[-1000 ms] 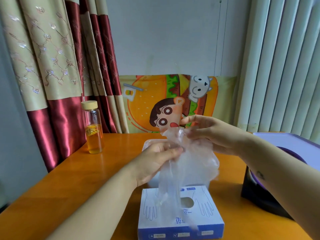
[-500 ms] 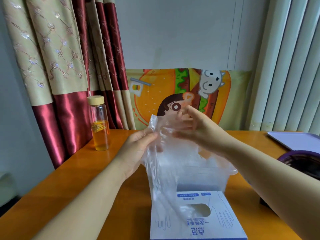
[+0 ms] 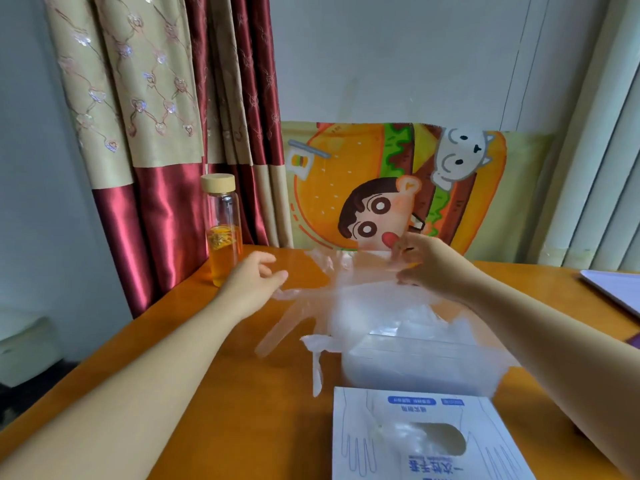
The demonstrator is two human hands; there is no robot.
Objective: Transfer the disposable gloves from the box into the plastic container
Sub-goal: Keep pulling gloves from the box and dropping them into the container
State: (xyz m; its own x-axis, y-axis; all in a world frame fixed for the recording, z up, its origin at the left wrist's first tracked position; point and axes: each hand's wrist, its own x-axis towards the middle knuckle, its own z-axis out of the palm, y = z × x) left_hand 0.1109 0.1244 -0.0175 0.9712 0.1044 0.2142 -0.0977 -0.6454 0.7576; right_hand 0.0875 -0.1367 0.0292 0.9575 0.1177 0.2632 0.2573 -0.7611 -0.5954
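**One glove hanging over the container**

I'm watching the right hand (image 3: 427,266) pinching a clear glove (image 3: 349,289) by its far edge, above the container (image 3: 420,367). The glove is stretching leftward from that pinch, and its fingers are dangling past the container's left side toward the table (image 3: 259,427). The left hand (image 3: 254,280) is hovering at the glove's left end with its fingers loosely curled. I cannot tell (the picture is blurring here) whether it is gripping the film or only sitting beside it. The container is sitting mid-table, holding crumpled gloves, with a strip trailing over its left rim. The box (image 3: 363,434) is lying just in front of it at the near edge, with more film showing in its oval opening. A bottle (image 3: 223,233) of amber liquid is standing at the far left edge, beside the curtain (image 3: 156,133).
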